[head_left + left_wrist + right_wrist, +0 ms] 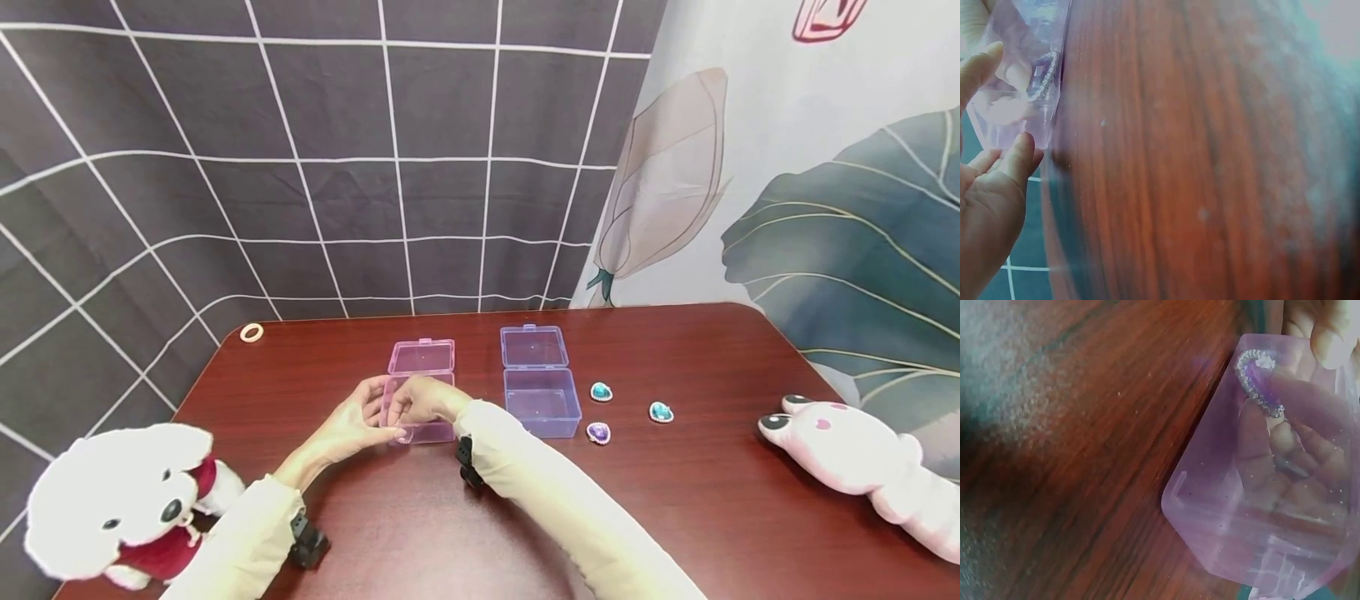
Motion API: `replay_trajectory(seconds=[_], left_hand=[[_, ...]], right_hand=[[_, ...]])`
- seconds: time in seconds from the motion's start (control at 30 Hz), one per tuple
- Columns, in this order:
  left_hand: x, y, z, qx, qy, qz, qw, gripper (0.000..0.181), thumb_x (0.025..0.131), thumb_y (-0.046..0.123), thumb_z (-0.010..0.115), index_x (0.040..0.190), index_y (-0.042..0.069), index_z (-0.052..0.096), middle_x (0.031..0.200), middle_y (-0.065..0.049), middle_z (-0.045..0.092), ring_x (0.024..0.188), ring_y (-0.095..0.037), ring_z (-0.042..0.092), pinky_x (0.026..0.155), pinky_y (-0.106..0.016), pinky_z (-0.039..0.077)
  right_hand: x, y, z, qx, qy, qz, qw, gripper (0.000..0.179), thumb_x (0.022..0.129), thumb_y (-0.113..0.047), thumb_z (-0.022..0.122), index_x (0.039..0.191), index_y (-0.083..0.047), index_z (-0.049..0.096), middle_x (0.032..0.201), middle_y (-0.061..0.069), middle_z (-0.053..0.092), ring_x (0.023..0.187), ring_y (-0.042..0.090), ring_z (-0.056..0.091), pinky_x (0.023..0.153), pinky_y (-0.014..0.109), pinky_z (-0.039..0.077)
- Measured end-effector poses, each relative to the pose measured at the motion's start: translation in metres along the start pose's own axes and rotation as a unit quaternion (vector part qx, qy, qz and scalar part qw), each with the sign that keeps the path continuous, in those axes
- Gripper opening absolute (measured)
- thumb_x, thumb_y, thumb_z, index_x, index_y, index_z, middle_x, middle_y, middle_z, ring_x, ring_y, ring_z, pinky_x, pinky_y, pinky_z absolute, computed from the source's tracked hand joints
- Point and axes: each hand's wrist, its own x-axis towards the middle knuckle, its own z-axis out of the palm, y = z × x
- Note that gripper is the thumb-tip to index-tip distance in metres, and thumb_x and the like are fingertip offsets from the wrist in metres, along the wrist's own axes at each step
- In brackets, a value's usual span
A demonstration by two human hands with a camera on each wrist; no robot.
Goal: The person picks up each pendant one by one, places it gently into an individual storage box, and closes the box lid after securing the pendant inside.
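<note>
A pink see-through plastic box (433,433) stands on the table with its lid (422,357) folded back. My left hand (352,427) grips its left end, thumb at the front and fingers farther back. Reaching down inside the box, my right hand (422,398) pinches a purple heart-shaped gem (1261,384) edged with small clear stones. The gem shows through the box wall in both wrist views, near the left end of the box. To the right stands a blue see-through box (542,404), lid (534,347) also folded back.
Right of the blue box lie a teal gem (602,392), another teal gem (661,412) and a purple gem (598,432). A pale ring (251,332) lies at the far left corner. A white plush dog (135,500) sits left; a pink plush toy (847,454) lies right.
</note>
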Motion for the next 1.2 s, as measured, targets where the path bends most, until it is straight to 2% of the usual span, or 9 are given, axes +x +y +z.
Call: replay_trajectory(seconds=[0.17, 0.3, 0.47, 0.63, 0.8, 0.87, 0.97, 1.07, 1.2], left_hand=[[0.0, -0.002, 0.001, 0.001, 0.002, 0.002, 1.0, 0.08, 0.076, -0.002, 0.073, 0.138, -0.008, 0.022, 0.14, -0.032, 0.03, 0.131, -0.044, 0.035, 0.101, -0.034, 0.045], [0.001, -0.003, 0.003, -0.002, 0.002, -0.001, 1.0, 0.081, 0.076, -0.002, 0.074, 0.138, -0.007, 0.022, 0.141, -0.031, 0.03, 0.132, -0.042, 0.035, 0.1, -0.031, 0.046], [-0.002, -0.003, 0.004, 0.001, 0.0, -0.022, 0.9998, 0.082, 0.077, 0.002, 0.074, 0.139, -0.004, 0.022, 0.142, -0.029, 0.028, 0.134, -0.043, 0.031, 0.102, -0.037, 0.043], [0.0, -0.002, 0.001, 0.017, 0.002, -0.029, 0.9994, 0.082, 0.077, 0.007, 0.076, 0.139, -0.002, 0.024, 0.145, -0.026, 0.028, 0.134, -0.043, 0.033, 0.104, -0.045, 0.04], [0.0, 0.001, -0.001, 0.03, 0.005, -0.028, 0.9992, 0.083, 0.076, 0.007, 0.077, 0.139, -0.002, 0.024, 0.145, -0.027, 0.029, 0.132, -0.043, 0.036, 0.101, -0.044, 0.044], [0.0, 0.002, -0.002, 0.034, 0.005, -0.026, 0.9991, 0.083, 0.076, 0.007, 0.077, 0.139, -0.003, 0.024, 0.144, -0.027, 0.029, 0.131, -0.043, 0.037, 0.101, -0.043, 0.045], [-0.001, 0.003, -0.003, 0.038, 0.007, -0.025, 0.9989, 0.083, 0.076, 0.006, 0.077, 0.138, -0.004, 0.024, 0.144, -0.028, 0.029, 0.131, -0.044, 0.037, 0.101, -0.044, 0.044], [-0.002, 0.004, -0.002, 0.043, 0.009, -0.028, 0.9987, 0.083, 0.076, 0.007, 0.077, 0.138, -0.005, 0.024, 0.144, -0.028, 0.029, 0.131, -0.044, 0.036, 0.102, -0.045, 0.042], [-0.001, 0.004, 0.0, 0.036, 0.006, -0.032, 0.9988, 0.083, 0.076, 0.007, 0.077, 0.139, -0.004, 0.024, 0.144, -0.028, 0.029, 0.132, -0.043, 0.036, 0.103, -0.045, 0.042]], right_hand=[[-0.017, -0.019, -0.003, -0.007, 0.049, 0.034, 0.9982, 0.003, 0.077, -0.008, 0.074, 0.079, -0.007, 0.074, 0.08, 0.003, 0.073, 0.077, 0.011, 0.063, 0.074, 0.014, 0.05], [-0.024, -0.021, -0.003, -0.013, 0.083, 0.019, 0.9963, 0.005, 0.075, -0.01, 0.076, 0.078, -0.006, 0.075, 0.08, 0.003, 0.073, 0.082, 0.014, 0.066, 0.077, 0.013, 0.049], [-0.042, -0.025, -0.011, 0.024, 0.143, -0.012, 0.9893, 0.012, 0.076, 0.0, 0.071, 0.087, -0.001, 0.073, 0.081, 0.008, 0.072, 0.074, 0.016, 0.065, 0.065, 0.012, 0.049], [-0.094, -0.011, -0.049, 0.093, 0.262, -0.057, 0.9589, 0.012, 0.082, -0.002, 0.066, 0.094, -0.001, 0.07, 0.089, 0.01, 0.072, 0.079, 0.017, 0.066, 0.071, 0.018, 0.053], [-0.17, 0.051, -0.077, 0.1, 0.379, -0.033, 0.9195, 0.009, 0.082, 0.0, 0.067, 0.091, 0.002, 0.068, 0.084, 0.012, 0.07, 0.069, 0.003, 0.057, 0.063, 0.016, 0.05], [-0.197, 0.079, -0.077, 0.11, 0.379, 0.005, 0.9186, 0.009, 0.081, 0.002, 0.068, 0.09, 0.004, 0.067, 0.078, 0.012, 0.067, 0.065, 0.0, 0.053, 0.058, 0.015, 0.047], [-0.227, 0.11, -0.069, 0.135, 0.325, 0.054, 0.9344, 0.012, 0.08, 0.003, 0.068, 0.091, 0.007, 0.065, 0.074, 0.01, 0.065, 0.062, -0.002, 0.052, 0.055, 0.014, 0.046], [-0.241, 0.127, -0.059, 0.157, 0.263, 0.063, 0.9498, 0.016, 0.079, 0.003, 0.068, 0.092, 0.011, 0.064, 0.074, 0.009, 0.065, 0.063, -0.001, 0.053, 0.056, 0.015, 0.048], [-0.244, 0.135, -0.048, 0.159, 0.224, 0.052, 0.9601, 0.02, 0.076, 0.003, 0.071, 0.092, 0.012, 0.063, 0.072, 0.007, 0.063, 0.061, -0.003, 0.05, 0.054, 0.014, 0.046]])
